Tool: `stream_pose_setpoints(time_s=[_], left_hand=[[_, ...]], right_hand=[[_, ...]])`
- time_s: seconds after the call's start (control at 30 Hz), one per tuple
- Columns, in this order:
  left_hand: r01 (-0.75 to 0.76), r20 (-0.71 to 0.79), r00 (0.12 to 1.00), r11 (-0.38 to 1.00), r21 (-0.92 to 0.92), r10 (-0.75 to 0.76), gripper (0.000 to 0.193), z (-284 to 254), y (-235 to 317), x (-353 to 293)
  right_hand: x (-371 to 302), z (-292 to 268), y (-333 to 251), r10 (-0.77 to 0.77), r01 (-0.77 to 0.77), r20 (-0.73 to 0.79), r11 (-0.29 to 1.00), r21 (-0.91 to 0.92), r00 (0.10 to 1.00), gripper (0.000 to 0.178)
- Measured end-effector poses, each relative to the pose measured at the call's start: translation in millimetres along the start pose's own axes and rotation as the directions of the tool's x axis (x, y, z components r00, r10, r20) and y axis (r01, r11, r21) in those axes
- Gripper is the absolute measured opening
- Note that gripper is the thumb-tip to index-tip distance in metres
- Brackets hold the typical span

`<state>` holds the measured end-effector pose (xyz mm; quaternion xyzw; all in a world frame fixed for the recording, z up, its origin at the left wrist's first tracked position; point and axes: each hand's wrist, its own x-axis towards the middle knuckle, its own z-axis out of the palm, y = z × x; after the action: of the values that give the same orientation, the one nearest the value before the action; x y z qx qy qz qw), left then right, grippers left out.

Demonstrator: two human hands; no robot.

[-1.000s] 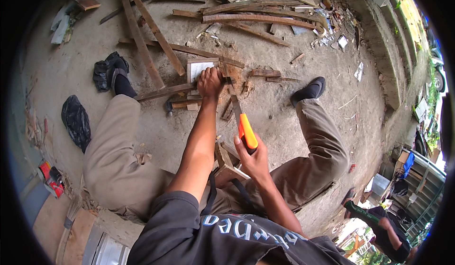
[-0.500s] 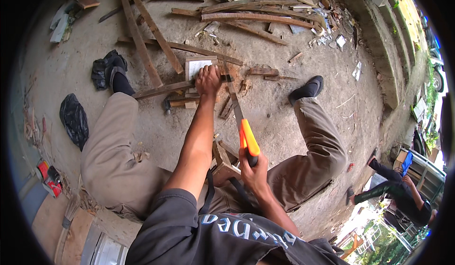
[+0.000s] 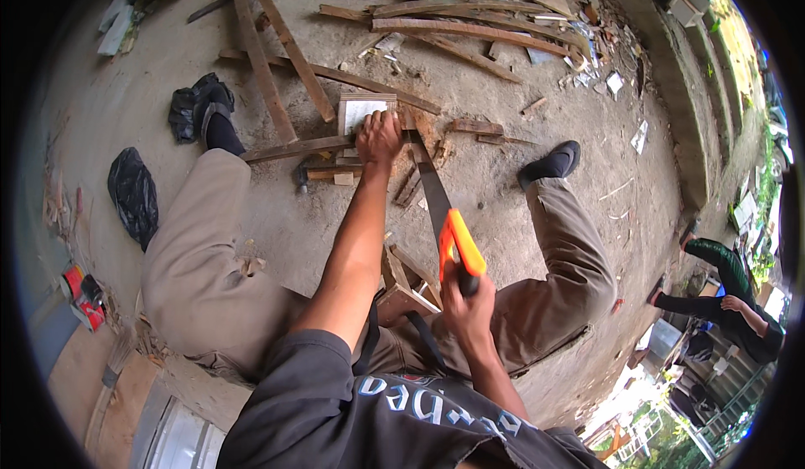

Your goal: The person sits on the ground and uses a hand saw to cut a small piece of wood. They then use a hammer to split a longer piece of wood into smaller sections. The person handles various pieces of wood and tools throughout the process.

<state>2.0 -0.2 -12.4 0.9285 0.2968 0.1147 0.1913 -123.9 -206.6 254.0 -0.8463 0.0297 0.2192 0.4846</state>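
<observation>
My left hand (image 3: 380,140) is closed over a narrow wooden strip (image 3: 306,148), pressing it down beside a block with a white top (image 3: 362,115). In my right hand (image 3: 468,305) is the orange and black handle of a handsaw (image 3: 462,247). Its blade (image 3: 433,188) slants away from me, and the far part meets the strip just right of my left hand. My fingers and the blade hide how deep any cut is. Below the strip lies what looks like a hammer (image 3: 302,176), partly covered, among short wood offcuts (image 3: 343,180).
Between my legs stands a small wooden box-like piece (image 3: 401,301). Long boards (image 3: 289,46) and a pile of planks (image 3: 470,26) lie beyond. Black plastic bags (image 3: 132,192) are at left. Concrete steps (image 3: 671,92) rise at right; another person (image 3: 738,305) sits at lower right.
The saw has swung slightly right, showing more of its blade face. My left hand stays on the strip. The view has shifted a little, and the other person's legs have moved.
</observation>
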Motion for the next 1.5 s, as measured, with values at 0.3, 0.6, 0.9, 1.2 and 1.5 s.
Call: stream_pose_setpoints(time_s=[0.3, 0.6, 0.9, 1.2, 1.5], left_hand=[[0.028, 0.003, 1.0, 1.0, 0.001, -0.028, 0.03, -5, 0, 5], [0.061, 0.027, 0.998, 0.997, -0.053, -0.06, 0.029, -4, 0, 9], [0.007, -0.074, 0.997, 1.0, -0.018, -0.008, 0.027, -5, 4, 7], [0.058, 0.001, 0.998, 0.998, -0.034, -0.058, 0.034, -2, 4, 2], [0.002, -0.114, 0.994, 1.0, -0.028, -0.005, 0.029, 2, 2, 5]], right_hand=[[-62, -25, 3, -0.066, 0.072, 0.077, 0.994, -0.083, 0.995, 0.011], [7, 21, 1, 0.033, -0.028, 0.088, 0.998, -0.059, 0.996, 0.012], [-43, -9, 4, 0.007, -0.005, 0.082, 1.0, -0.027, 0.997, 0.017], [-27, 5, 12, -0.079, 0.079, 0.054, 0.997, -0.007, 0.995, 0.01], [0, 10, 14, -0.031, 0.031, 0.046, 1.0, -0.001, 0.998, 0.012]])
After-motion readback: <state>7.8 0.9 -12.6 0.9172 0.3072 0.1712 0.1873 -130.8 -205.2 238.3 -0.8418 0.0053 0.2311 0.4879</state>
